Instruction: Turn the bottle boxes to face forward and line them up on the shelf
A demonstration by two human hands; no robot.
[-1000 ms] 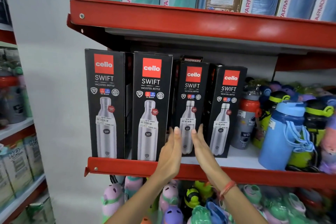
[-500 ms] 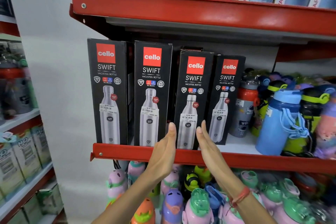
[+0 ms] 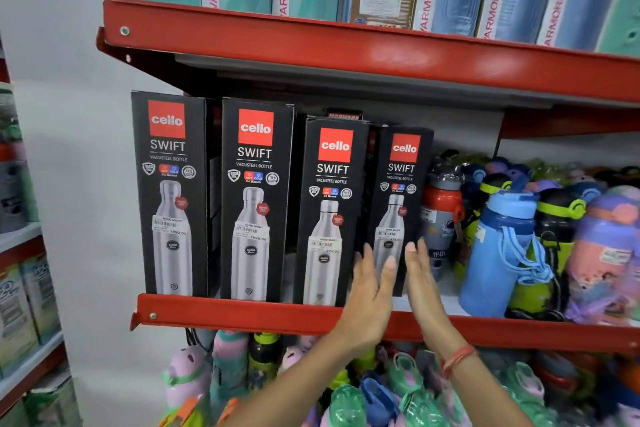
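Observation:
Four black Cello Swift bottle boxes stand on the red shelf (image 3: 242, 314) with their fronts toward me. The first box (image 3: 169, 198), second box (image 3: 254, 204) and third box (image 3: 330, 211) stand at the front rim. The fourth box (image 3: 398, 198) sits further back, turned slightly left. My left hand (image 3: 370, 295) is flat at that box's lower left corner, fingers straight, covering part of its front. My right hand (image 3: 424, 284) is flat by its lower right edge, palm facing the left hand. Neither hand is closed around the box.
Loose drinking bottles crowd the shelf right of the boxes, nearest a red-lidded bottle (image 3: 441, 215) and a blue bottle (image 3: 498, 253). The red upper shelf (image 3: 346, 45) hangs close above the box tops. More bottles (image 3: 346, 399) fill the level below. Another rack (image 3: 20, 236) stands at left.
Both hands have shifted right, from either side of the third box to either side of the fourth. The third box now stands forward at the shelf rim.

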